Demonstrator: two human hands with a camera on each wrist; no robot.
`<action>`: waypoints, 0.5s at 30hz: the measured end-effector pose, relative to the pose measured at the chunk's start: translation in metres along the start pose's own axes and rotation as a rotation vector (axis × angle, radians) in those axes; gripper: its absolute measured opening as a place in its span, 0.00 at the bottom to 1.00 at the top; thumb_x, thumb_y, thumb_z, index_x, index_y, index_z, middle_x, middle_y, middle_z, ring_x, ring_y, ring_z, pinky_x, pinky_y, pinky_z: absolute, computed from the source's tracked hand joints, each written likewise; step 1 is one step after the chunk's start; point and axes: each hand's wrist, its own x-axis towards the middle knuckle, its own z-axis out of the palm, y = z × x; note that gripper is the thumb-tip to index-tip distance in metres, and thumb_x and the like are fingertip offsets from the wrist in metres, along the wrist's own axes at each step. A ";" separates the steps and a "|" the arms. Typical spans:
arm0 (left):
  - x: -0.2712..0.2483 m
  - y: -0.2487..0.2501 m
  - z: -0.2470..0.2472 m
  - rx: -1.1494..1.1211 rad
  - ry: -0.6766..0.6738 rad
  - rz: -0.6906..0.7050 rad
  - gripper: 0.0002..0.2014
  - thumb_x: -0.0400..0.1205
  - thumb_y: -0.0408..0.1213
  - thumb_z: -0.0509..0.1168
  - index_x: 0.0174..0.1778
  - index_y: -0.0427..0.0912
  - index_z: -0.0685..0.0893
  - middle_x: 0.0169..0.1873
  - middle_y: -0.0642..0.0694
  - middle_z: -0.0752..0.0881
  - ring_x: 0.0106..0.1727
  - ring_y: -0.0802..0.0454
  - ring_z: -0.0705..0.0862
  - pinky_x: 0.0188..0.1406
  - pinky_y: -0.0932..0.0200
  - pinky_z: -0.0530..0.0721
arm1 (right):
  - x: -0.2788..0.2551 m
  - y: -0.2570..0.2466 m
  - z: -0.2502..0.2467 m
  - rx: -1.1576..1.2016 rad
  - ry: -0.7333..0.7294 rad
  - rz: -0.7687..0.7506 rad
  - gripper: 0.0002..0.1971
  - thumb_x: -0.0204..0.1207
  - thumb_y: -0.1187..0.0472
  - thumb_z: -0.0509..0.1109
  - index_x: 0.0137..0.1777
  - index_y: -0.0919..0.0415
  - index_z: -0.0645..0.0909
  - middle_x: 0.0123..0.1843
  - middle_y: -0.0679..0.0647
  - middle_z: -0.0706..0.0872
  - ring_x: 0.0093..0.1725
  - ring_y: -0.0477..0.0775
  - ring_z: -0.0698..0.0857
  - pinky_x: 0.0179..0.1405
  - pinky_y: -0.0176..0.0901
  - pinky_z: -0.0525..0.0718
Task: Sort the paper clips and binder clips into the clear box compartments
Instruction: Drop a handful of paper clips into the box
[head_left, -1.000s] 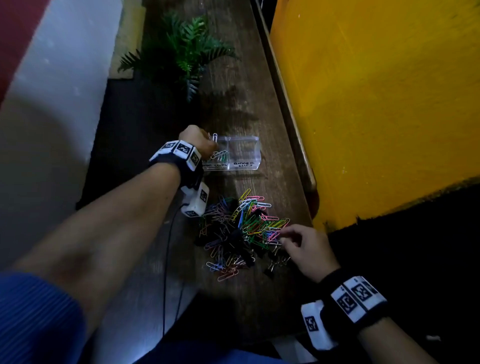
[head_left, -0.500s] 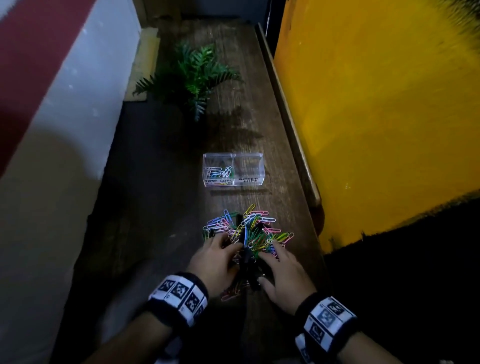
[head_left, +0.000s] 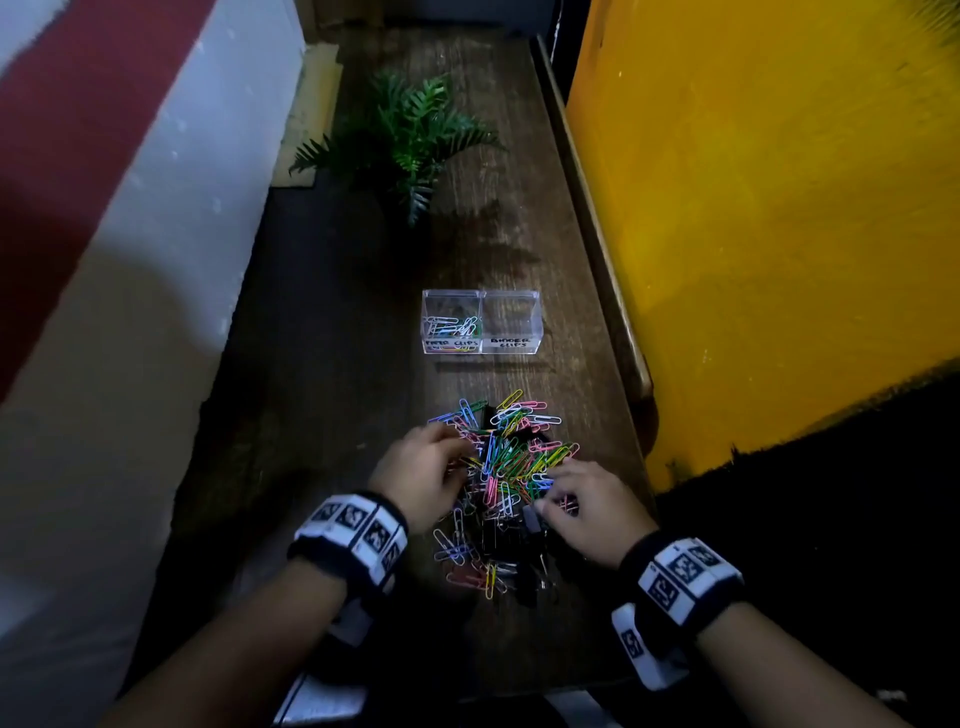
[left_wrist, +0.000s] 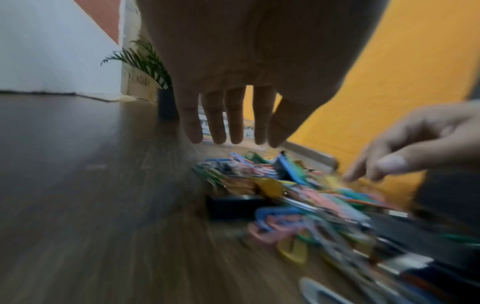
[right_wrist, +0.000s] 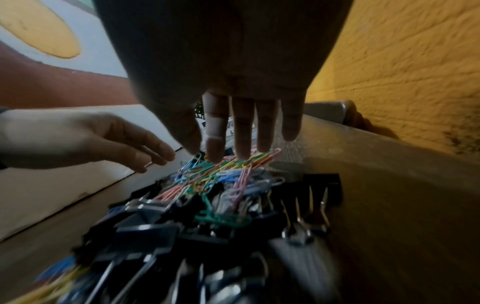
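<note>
A clear two-compartment box (head_left: 535, 325) stands on the wooden bench. Its left compartment holds several coloured paper clips (head_left: 451, 327); the right one, labelled binder clips, shows nothing inside. Nearer me lies a mixed pile of coloured paper clips (head_left: 511, 454) and black binder clips (head_left: 491, 535). My left hand (head_left: 457, 452) hovers at the pile's left edge with straight fingers (left_wrist: 218, 131) and holds nothing. My right hand (head_left: 550, 499) is on the pile's right side, its straight fingertips (right_wrist: 214, 152) touching paper clips (right_wrist: 228, 166). Binder clips (right_wrist: 197, 230) lie under that wrist.
A small potted fern (head_left: 410, 140) stands beyond the box. A yellow wall (head_left: 769, 208) with a wooden ledge (head_left: 597, 244) runs close along the bench's right side. A white and red wall (head_left: 130, 208) borders the left.
A second ago my left hand was at the box's left compartment; it has come back to the pile. Both hands now work in the pile.
</note>
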 end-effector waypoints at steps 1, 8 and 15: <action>0.009 -0.002 -0.003 0.025 0.023 -0.027 0.17 0.80 0.42 0.64 0.66 0.55 0.82 0.63 0.52 0.79 0.63 0.48 0.77 0.63 0.51 0.78 | 0.004 0.000 -0.003 0.019 0.067 0.016 0.09 0.76 0.49 0.68 0.41 0.50 0.85 0.54 0.44 0.86 0.61 0.49 0.81 0.64 0.47 0.76; 0.048 -0.011 -0.011 0.291 -0.220 -0.141 0.24 0.81 0.38 0.62 0.75 0.55 0.73 0.70 0.50 0.71 0.68 0.46 0.71 0.68 0.46 0.74 | 0.054 -0.006 -0.034 0.012 0.181 0.076 0.08 0.80 0.60 0.65 0.54 0.52 0.85 0.51 0.45 0.85 0.48 0.44 0.82 0.52 0.41 0.84; 0.053 -0.027 -0.015 0.194 -0.157 -0.228 0.20 0.82 0.37 0.60 0.71 0.56 0.77 0.68 0.50 0.72 0.67 0.45 0.72 0.65 0.47 0.77 | 0.107 -0.028 -0.049 -0.178 0.061 -0.016 0.10 0.80 0.61 0.65 0.57 0.50 0.85 0.57 0.51 0.86 0.46 0.49 0.85 0.45 0.45 0.88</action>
